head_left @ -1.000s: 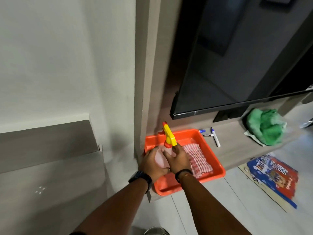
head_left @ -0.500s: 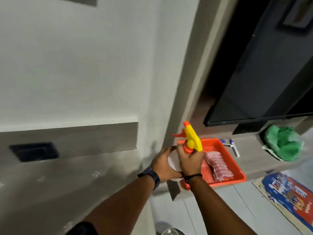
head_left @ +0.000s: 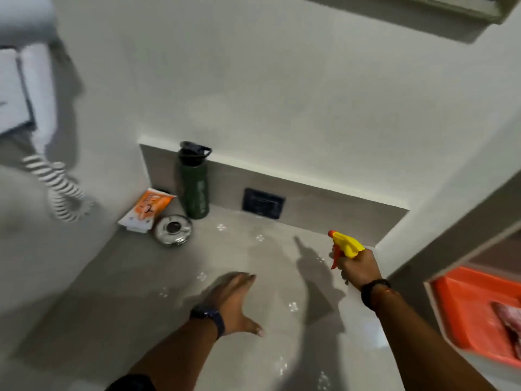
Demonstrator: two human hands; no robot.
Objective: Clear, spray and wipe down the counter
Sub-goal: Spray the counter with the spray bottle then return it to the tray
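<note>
Surface (head_left: 141,292) of smooth grey stone-look laminate fills the lower half of the head view, glossy enough to throw back small bright reflections, and it runs into a corner with a low grey upstand along the white wall. Taking the dark green water bottle (head_left: 194,182) as the landmark: far to its left a white wall-mounted unit (head_left: 25,86) trails a coiled, springy cord (head_left: 60,193) down toward the corner. Just left of the bottle a flat orange-and-white packet (head_left: 146,210) leans into the corner, and in front of it, slightly left, lies a round shiny steel lid or tin (head_left: 173,230); which of the two I cannot tell. These three sit crowded at the back, probably pushed aside, so by my judgement the clearing is not finished there.

The bottle itself is a tall matte cylinder with a black carry-loop cap, upright against the upstand. Right of it a black rectangular socket plate (head_left: 263,203) is set in the upstand.

In front of the bottle, the left hand (head_left: 234,303) hovers flat and spread above the surface, palm down, holding nothing, likely steadying or ready to move items. Well right of the bottle, the right hand (head_left: 356,269) is wrapped closed around the spray bottle (head_left: 345,245), whose hard yellow plastic head and orange nozzle point out over the surface, suited to misting it. Farthest right, an orange plastic tray (head_left: 462,311) holds a red checked cloth (head_left: 507,320), blurred, kept near for wiping.
</note>
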